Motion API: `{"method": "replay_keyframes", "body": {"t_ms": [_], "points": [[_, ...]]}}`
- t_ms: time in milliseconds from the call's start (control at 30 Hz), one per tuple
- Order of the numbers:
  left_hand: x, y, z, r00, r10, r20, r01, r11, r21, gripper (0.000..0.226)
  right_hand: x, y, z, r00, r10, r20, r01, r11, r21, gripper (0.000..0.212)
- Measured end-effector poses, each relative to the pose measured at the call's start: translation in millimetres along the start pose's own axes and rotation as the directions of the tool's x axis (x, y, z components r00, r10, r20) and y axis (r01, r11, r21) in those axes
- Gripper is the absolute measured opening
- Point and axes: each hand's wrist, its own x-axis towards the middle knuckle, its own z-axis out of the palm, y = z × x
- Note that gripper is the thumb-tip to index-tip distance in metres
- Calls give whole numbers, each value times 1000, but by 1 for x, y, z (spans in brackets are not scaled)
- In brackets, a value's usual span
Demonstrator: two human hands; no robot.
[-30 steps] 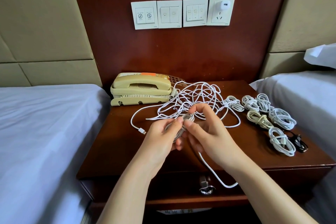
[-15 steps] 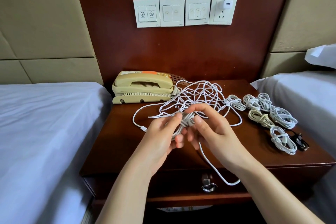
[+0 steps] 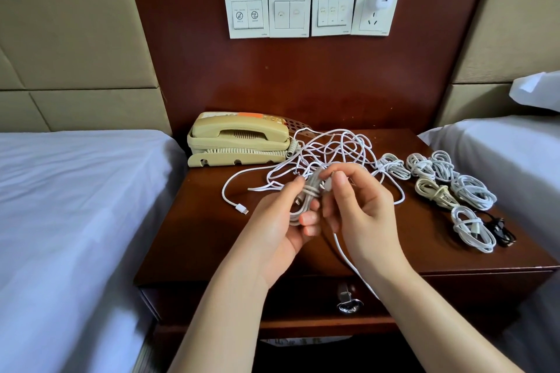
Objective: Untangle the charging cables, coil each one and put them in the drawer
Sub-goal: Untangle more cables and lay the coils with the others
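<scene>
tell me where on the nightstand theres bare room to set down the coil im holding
Bare wood lies on the nightstand at front left, between the loose connector and the front edge, and at front right, nearer than the finished coils. The back middle is crowded by the tangle and telephone. Both the left hand and right hand grip the coil.
</scene>
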Motion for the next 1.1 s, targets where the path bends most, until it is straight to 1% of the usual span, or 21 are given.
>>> {"method": "replay_keyframes", "body": {"t_ms": [100,167,200,267,367,433,533,600,633,733,800,833,867,933,967,1100], "points": [[2,2,1,999,-53,-7,52,992,-112,26,3,-1,-1,993,115,-42,-108,984,139,22],[2,2,1,998,-57,14,58,991,-120,24,5,-1,-4,986,163,-37,-151,962,226,23],[2,1,2,999,-48,20,50,992,-114,24,5,-2,-5,987,157,-31,-146,962,229,23],[2,0,2,1000,-15,25,17,995,-93,26,4,-5,-7,995,97,-14,-93,981,170,19],[0,-2,3,996,35,85,-34,999,-12,32,1,-8,-9,999,-32,39,31,999,22,9],[-1,-3,3,991,62,115,-68,996,50,34,0,-9,-10,996,-63,67,64,998,-5,9],[-2,-5,3,987,95,130,-108,990,91,40,2,-10,-13,995,-64,82,62,998,23,13],[-1,-6,2,987,105,120,-118,987,108,42,2,-9,-14,992,-76,104,77,997,-11,15],[-1,-7,1,987,112,114,-126,983,130,40,3,-8,-15,990,-75,120,80,996,-37,17],[0,-10,-2,986,141,84,-159,949,272,30,2,-1,-15,986,-32,165,49,994,-102,20],[1,-13,-5,984,167,56,-176,910,375,30,1,1,-15,984,-16,179,48,982,-180,17],[1,-14,-6,982,182,51,-186,890,416,30,2,1,-14,983,-4,183,38,982,-185,16],[1,-15,-7,979,199,51,-200,870,451,30,2,1,-13,984,21,179,6,988,-151,17],[0,-16,-7,971,230,61,-229,830,509,29,5,0,-13,982,98,163,-95,995,-22,19],[0,-17,-7,968,243,65,-240,816,526,29,6,-2,-13,980,127,151,-131,991,14,18],[0,-21,-4,965,255,63,-248,801,544,28,8,-2,-16,977,163,139,-165,986,8,19]]}}
